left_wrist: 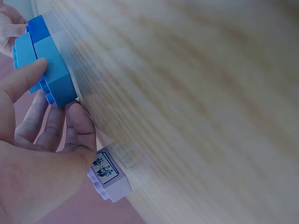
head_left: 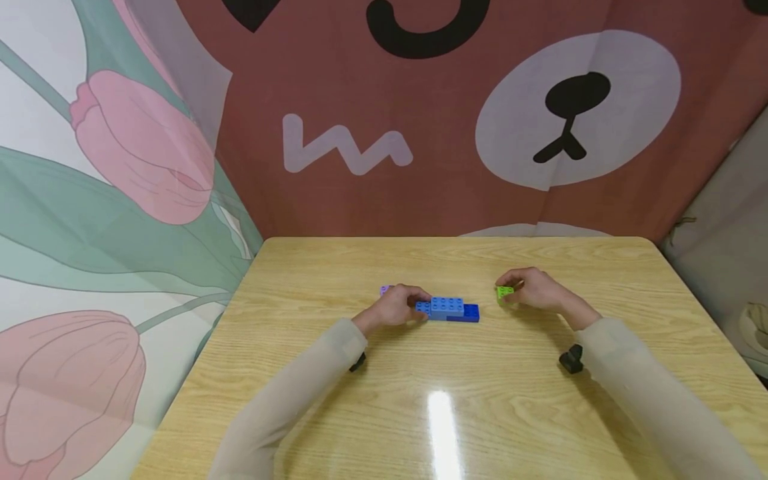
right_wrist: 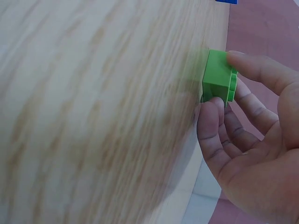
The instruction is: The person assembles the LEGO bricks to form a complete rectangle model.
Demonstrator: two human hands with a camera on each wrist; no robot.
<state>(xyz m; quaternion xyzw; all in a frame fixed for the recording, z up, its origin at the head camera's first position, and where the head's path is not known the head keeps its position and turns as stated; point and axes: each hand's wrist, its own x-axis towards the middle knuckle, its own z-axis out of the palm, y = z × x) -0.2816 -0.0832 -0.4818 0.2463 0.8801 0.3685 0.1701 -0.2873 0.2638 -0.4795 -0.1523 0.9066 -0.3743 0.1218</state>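
Green block point(head_left: 505, 291): presumably light, stiff plastic, hardly fragile; best held by its flat sides. Location: pinched in the right hand point(head_left: 537, 290), on or just above the desk point(head_left: 510, 393), apart from the blue blocks point(head_left: 447, 307).
Blue blocks: joined, likely rigid, light; best held low at the sides. Location: left end gripped by the left hand point(head_left: 395, 307).
Purple block point(left_wrist: 112, 183): near that hand.

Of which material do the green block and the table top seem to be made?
Green block: probably hard plastic, satin finish; smooth, evenly coloured sides and moulded studs suggest it. Table top: wood or wood-look laminate, uncertain which; visible grain, glossy reflection.
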